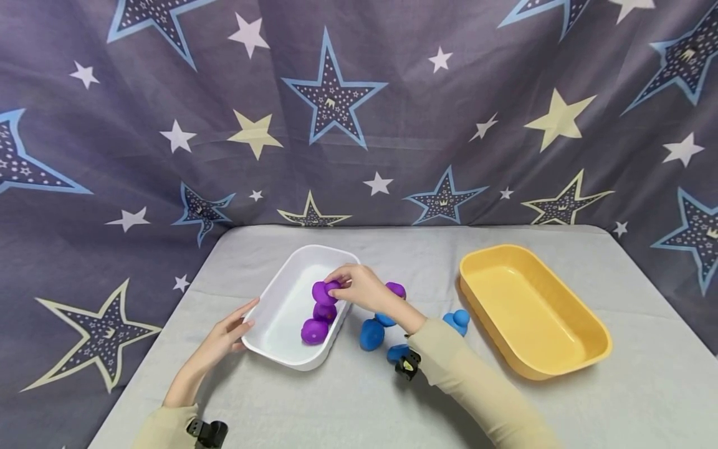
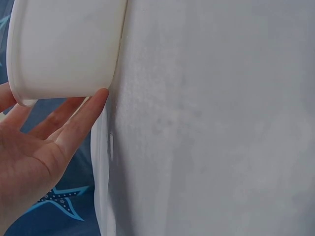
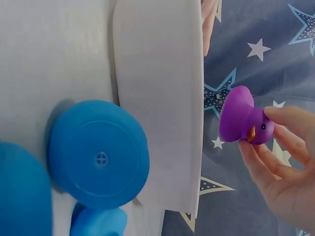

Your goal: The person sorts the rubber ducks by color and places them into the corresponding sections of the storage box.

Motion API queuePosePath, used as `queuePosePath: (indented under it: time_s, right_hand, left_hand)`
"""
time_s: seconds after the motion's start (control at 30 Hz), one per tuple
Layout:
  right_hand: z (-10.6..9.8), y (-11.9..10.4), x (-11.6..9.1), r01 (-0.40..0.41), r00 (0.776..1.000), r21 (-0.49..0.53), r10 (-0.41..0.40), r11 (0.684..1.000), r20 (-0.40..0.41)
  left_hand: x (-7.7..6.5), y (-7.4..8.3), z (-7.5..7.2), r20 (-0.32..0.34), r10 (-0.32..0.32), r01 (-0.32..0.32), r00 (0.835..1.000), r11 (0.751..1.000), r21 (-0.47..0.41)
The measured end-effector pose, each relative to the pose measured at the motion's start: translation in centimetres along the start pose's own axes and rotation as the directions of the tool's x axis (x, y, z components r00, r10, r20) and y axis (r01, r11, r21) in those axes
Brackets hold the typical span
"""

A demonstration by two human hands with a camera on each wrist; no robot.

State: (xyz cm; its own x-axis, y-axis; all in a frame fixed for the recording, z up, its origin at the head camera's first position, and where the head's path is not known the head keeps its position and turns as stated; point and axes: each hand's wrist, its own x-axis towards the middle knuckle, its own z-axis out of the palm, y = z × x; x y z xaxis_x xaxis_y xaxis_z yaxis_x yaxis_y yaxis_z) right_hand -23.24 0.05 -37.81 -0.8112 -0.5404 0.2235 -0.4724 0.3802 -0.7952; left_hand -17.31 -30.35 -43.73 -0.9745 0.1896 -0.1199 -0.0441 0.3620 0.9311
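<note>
My right hand pinches a purple rubber duck between thumb and fingertips, over the right side of the white bin. In the right wrist view the duck's orange beak and dark eyes show. Below it in the bin lie two rounded purple parts; whether they are one duck or two I cannot tell. My left hand touches the bin's near left corner, its fingers mostly straight against the wall and rim. The left wrist view shows those fingertips at the bin's outer wall.
Several blue rubber ducks lie right of the white bin, partly under my right forearm, one shown underside up. A purple duck sits behind that forearm. Another blue duck lies beside the yellow bin.
</note>
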Motion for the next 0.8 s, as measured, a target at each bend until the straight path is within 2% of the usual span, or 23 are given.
queuePosePath:
  time_s: [0.33, 0.57, 0.8]
  right_hand:
    - [0.4, 0.3, 1.6, -0.055, 0.998, -0.005, 0.055, 0.998, 0.019]
    - [0.8, 0.7, 2.4, -0.108, 0.994, 0.07, 0.106, 0.992, 0.03]
    - [1.5, 1.2, 3.2, -0.109, 0.994, 0.12, 0.111, 0.987, -0.008]
  left_hand:
    - [0.1, 0.1, 0.1, 0.0, 0.004, -0.004, 1.0, 1.0, 0.005]
    - [0.1, 0.2, 0.1, 0.01, 0.006, -0.006, 1.0, 1.0, -0.006]
    - [0.0, 0.2, 0.1, 0.005, 0.004, -0.004, 1.0, 1.0, -0.002]
